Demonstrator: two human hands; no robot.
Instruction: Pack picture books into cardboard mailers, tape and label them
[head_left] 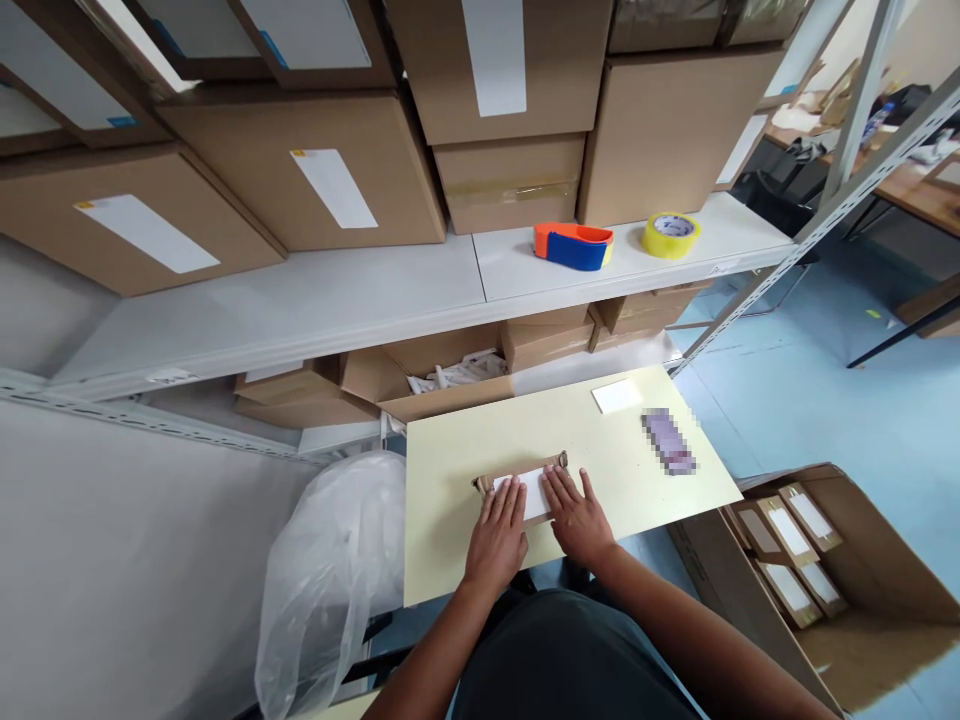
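On the pale yellow table [450, 450] lies a small brown parcel [519, 467] with crumpled, folded ends. A white label [535, 494] covers much of its top. My left hand [496, 538] rests flat on the label's left part, fingers stretched out. Across from it, my right hand [579, 522] lies flat on the label's right part with the thumb spread. Neither hand grips anything; the palms hide the near side of the parcel. Farther right on the table are a white stack of paper or labels [617, 396] and a blurred purple rectangular object [668, 441].
A grey shelf [360, 290] behind the table holds large cartons [315, 170], an orange and blue tape dispenser [574, 246] and a yellow tape roll [670, 235]. At right, an open carton [885, 560] contains several labelled brown parcels. A translucent plastic bag [330, 570] hangs at left.
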